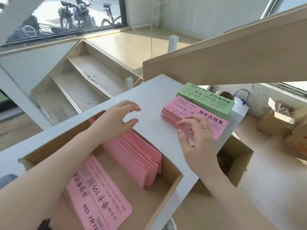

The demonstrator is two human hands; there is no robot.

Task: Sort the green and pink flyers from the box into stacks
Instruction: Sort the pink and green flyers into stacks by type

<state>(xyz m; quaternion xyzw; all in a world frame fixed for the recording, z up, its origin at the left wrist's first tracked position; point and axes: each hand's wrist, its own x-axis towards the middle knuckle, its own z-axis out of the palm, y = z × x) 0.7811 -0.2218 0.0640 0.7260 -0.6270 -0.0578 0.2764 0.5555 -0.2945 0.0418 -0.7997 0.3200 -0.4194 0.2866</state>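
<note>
An open cardboard box [172,183] sits on the white table [149,95]. Inside it, a bundle of pink flyers [137,156] stands on edge, and a flat pile of printed pink flyers [99,196] lies nearer me. On the table at the right lie a pink stack [186,110] and, just behind it, a green stack [206,97]. My left hand [114,118] hovers over the box's far rim, fingers loosely spread, holding nothing. My right hand [196,135] hangs just above the near end of the pink stack, fingers relaxed and empty.
A slanted wooden panel [232,52] rises behind the stacks. Below the table's right edge stand an open cardboard box [235,160] and further boxes [279,120] on the floor. Wooden steps [86,80] descend at the left under a window.
</note>
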